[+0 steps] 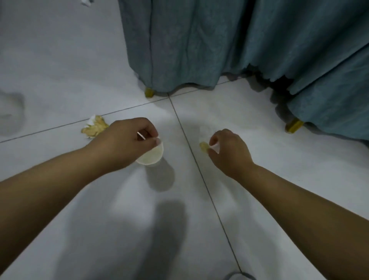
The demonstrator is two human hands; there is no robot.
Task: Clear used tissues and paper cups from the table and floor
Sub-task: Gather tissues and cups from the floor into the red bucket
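Dim, bluish light; soft shadows on the floor; overall blur; wide-angle bending at edges.

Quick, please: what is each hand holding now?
Left hand: pinches the cup by its rim.
Right hand: pinches a stained scrap, maybe tissue.

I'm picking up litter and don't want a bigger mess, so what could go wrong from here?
The left hand pinches the paper cup by its rim alone; it could tip or slip, spilling any dregs, though I cannot tell if it holds liquid. The right hand pinches a small stained tissue scrap; it may tear or drop. The crumpled stained tissue beyond the left wrist and the white tissue at the far edge could be overlooked.
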